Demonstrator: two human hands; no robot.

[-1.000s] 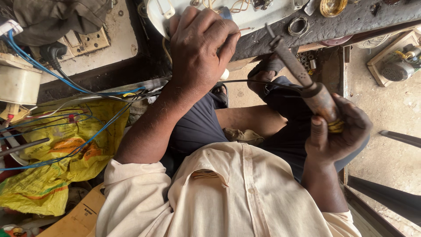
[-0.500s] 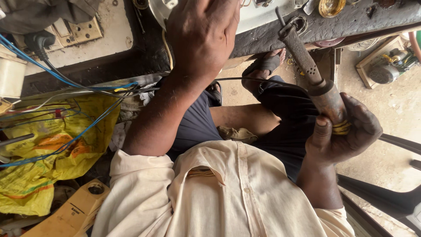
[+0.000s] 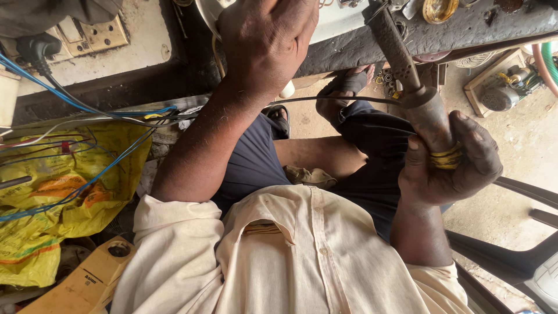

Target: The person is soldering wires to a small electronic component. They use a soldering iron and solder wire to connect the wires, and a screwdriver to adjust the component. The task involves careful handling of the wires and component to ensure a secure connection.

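Fingers [image 3: 474, 148] of right hand [image 3: 447, 168] clamped round handle of soldering iron [image 3: 415, 87], shaft slanting up and away to dark workbench edge [image 3: 465, 32]. Left hand [image 3: 264, 43], fingers together, pressed flat on white round housing [image 3: 337, 17] at bench edge. Below left hand: blue wires [image 3: 87, 110], yellow plastic bag [image 3: 52, 197]. Below both: cream shirt [image 3: 279, 256].
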